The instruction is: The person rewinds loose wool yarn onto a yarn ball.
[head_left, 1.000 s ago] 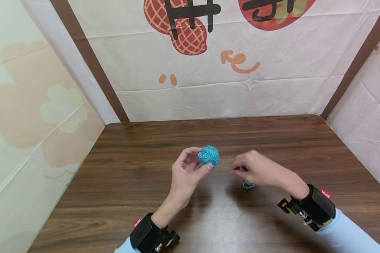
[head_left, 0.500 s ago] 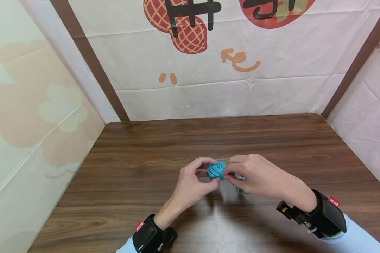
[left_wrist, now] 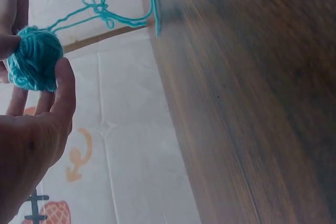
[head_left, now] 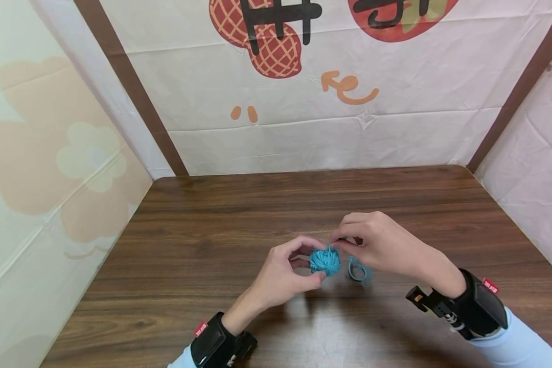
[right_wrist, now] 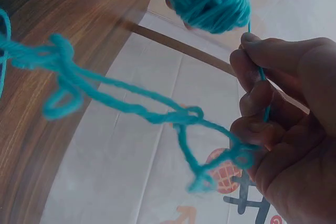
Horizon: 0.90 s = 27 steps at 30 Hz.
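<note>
A small ball of turquoise yarn (head_left: 324,261) is held above the table by my left hand (head_left: 285,271), thumb below and fingers behind it. In the left wrist view the thumb and fingers press the yarn ball (left_wrist: 37,59) from its sides. My right hand (head_left: 372,240) is just right of the ball and pinches the yarn strand. As the right wrist view shows, the taut strand (right_wrist: 261,72) runs from the ball down through the curled fingers. A loose, looped and tangled tail of yarn (right_wrist: 131,106) trails from below that hand, its loops (head_left: 358,271) hanging over the table.
The brown wood-grain table (head_left: 202,306) lies under both hands. Behind its far edge hangs a white printed cloth (head_left: 202,102), with another cloth panel (head_left: 37,204) on the left. Each wrist wears a black strap with a camera (head_left: 469,306).
The left hand has brought the yarn ball right and down, toward the right hand. The right hand dipped beside the ball, then rose to its upper right with the strand.
</note>
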Tool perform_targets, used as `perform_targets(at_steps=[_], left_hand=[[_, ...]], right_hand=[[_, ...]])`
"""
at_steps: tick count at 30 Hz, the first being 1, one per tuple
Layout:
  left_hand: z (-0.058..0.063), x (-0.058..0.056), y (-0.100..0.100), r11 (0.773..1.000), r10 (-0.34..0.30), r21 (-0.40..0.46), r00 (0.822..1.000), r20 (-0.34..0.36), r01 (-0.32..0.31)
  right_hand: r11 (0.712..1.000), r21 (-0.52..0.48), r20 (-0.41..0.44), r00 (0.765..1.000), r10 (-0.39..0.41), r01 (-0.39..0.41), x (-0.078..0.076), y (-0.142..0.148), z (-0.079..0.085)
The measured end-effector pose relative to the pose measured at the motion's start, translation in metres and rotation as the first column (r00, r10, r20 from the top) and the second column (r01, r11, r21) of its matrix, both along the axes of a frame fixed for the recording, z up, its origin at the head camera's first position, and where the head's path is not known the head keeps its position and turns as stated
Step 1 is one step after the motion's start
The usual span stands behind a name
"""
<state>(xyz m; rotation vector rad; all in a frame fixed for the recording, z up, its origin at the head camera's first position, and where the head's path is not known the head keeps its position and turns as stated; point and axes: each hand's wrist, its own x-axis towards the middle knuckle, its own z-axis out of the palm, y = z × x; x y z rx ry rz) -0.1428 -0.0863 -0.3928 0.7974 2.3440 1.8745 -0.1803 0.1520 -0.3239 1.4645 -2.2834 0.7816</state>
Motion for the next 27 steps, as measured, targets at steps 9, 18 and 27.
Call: perform_targets(at_steps=[9, 18, 27], left_hand=[[0.002, 0.003, -0.001, 1.000, -0.027, 0.000, 1.000, 0.016, 0.027], [0.005, 0.006, 0.001, 1.000, -0.027, 0.008, 0.999, 0.037, 0.026], [0.006, 0.008, 0.000, 0.999, -0.045, 0.003, 0.998, 0.032, 0.045]], right_hand=[[0.998, -0.064, -0.008, 1.000, 0.008, -0.009, -0.009, 0.004, 0.002], [0.994, -0.106, -0.016, 0.999, -0.029, 0.027, -0.021, 0.009, 0.000], [0.985, -0.138, -0.001, 0.995, -0.104, 0.103, -0.030, 0.014, -0.003]])
